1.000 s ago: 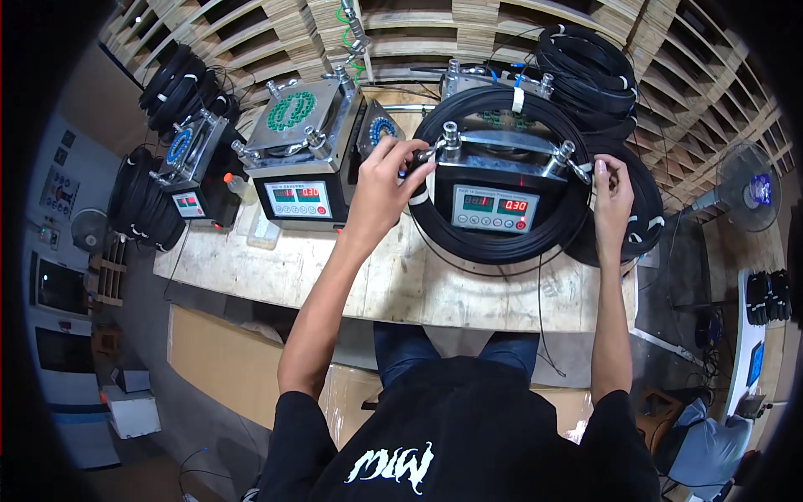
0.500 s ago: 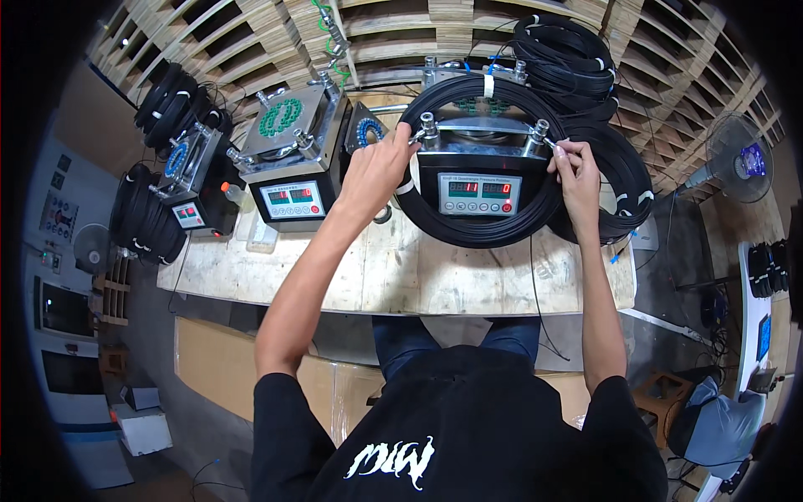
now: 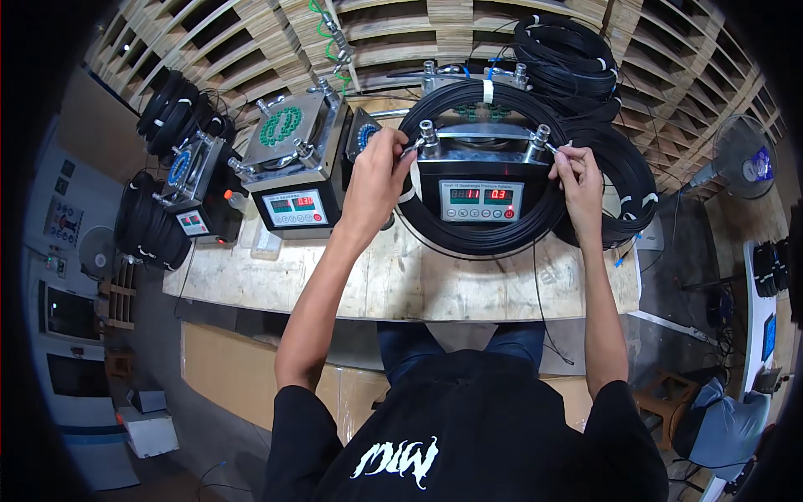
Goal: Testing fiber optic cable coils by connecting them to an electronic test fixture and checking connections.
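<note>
A large coil of black cable (image 3: 483, 242) leans around the front of a polishing machine (image 3: 432, 177) with a lit display panel (image 3: 481, 202). Chromed posts stand at the corners of its metal top plate. My left hand (image 3: 378, 177) pinches a small metal lever (image 3: 416, 145) by the front left post, its fingers partly hidden behind the hand. At the front right post, my right hand (image 3: 579, 177) has its thumb and forefinger closed on a similar lever (image 3: 551, 149). One loose cable end (image 3: 539, 293) hangs down over the table's front edge.
Left of the hands stand a second machine with a green-padded plate (image 3: 281, 126) and a smaller one with a blue pad (image 3: 180, 167). More cable coils (image 3: 565, 54) are stacked behind on the right. An orange-capped bottle (image 3: 235, 201) sits between the left machines. Wooden slats back the table (image 3: 376, 276).
My left hand has turned at the left lever, its back now more upright. My right hand stays at its lever. Readouts on the front machine and the green-padded one have changed.
</note>
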Action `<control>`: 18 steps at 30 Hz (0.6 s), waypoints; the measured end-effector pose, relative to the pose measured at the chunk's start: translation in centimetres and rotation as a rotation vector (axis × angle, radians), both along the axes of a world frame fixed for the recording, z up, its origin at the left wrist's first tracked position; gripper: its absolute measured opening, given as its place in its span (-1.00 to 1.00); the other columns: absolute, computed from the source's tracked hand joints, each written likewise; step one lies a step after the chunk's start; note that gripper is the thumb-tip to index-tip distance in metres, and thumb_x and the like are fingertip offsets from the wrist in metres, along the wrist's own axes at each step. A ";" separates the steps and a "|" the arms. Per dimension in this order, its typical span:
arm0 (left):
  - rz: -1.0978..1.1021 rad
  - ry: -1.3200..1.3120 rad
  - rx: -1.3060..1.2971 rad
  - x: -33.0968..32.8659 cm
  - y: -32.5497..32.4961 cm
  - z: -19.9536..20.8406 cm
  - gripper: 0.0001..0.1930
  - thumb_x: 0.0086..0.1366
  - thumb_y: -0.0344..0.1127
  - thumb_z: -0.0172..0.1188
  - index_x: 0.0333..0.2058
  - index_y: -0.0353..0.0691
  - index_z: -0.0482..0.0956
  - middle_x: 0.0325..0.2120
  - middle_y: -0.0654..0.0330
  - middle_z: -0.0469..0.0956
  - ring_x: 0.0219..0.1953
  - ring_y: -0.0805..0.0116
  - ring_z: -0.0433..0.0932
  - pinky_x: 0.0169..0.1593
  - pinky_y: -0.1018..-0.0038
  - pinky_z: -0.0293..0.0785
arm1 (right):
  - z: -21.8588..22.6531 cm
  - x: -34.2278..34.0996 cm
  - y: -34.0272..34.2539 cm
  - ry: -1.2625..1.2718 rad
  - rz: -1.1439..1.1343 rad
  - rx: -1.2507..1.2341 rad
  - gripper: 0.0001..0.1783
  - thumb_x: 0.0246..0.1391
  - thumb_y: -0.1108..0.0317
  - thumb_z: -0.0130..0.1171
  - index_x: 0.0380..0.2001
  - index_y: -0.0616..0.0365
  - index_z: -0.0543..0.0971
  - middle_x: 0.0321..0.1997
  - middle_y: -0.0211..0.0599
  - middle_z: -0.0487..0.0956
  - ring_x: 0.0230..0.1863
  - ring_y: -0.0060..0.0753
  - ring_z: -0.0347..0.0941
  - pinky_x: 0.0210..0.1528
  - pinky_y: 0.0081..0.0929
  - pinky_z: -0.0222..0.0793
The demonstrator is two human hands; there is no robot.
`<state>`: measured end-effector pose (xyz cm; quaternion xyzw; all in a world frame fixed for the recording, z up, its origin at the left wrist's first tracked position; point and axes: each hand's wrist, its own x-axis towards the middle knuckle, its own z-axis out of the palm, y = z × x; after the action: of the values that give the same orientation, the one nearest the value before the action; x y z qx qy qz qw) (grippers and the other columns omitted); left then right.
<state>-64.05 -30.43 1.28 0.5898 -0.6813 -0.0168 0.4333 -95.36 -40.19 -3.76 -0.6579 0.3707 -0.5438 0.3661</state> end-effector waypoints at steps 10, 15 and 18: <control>0.020 -0.112 0.052 -0.6 -0.2 -0.7 -0.81 0.45 -0.34 0.08 -0.18 -0.35 0.32 -0.35 -0.20 0.56 -0.32 -0.27 0.55 -0.31 0.02 0.44 | -0.2 -0.2 -0.3 -0.008 0.021 0.045 -0.81 0.36 0.32 0.13 -0.14 0.24 0.49 -0.47 -0.47 0.54 -0.52 -0.82 0.25 -0.48 -0.73 0.10; 0.136 0.007 0.019 -1.4 -0.7 -2.4 -0.82 0.50 -0.33 0.00 -0.21 -0.35 0.30 -0.55 -0.17 0.54 -0.46 -0.31 0.53 -0.43 -0.02 0.41 | -0.1 -0.1 -0.2 0.002 0.015 0.043 -0.80 0.37 0.31 0.12 -0.13 0.24 0.48 -0.46 -0.47 0.53 -0.51 -0.81 0.27 -0.46 -0.72 0.12; 0.047 0.409 0.155 -4.9 -0.1 -2.2 -0.87 0.54 -0.38 -0.11 -0.18 -0.36 0.29 -0.63 -0.02 0.54 -0.63 0.16 0.56 -0.54 0.29 0.41 | -0.3 -0.3 -0.1 0.017 -0.014 0.015 -0.80 0.37 0.31 0.12 -0.13 0.25 0.47 -0.46 -0.46 0.53 -0.47 -0.79 0.31 -0.41 -0.72 0.16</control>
<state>-68.94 -30.54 -0.90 0.6212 -0.5620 -0.1784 0.5161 -95.66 -40.30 -4.01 -0.6572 0.3825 -0.5377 0.3642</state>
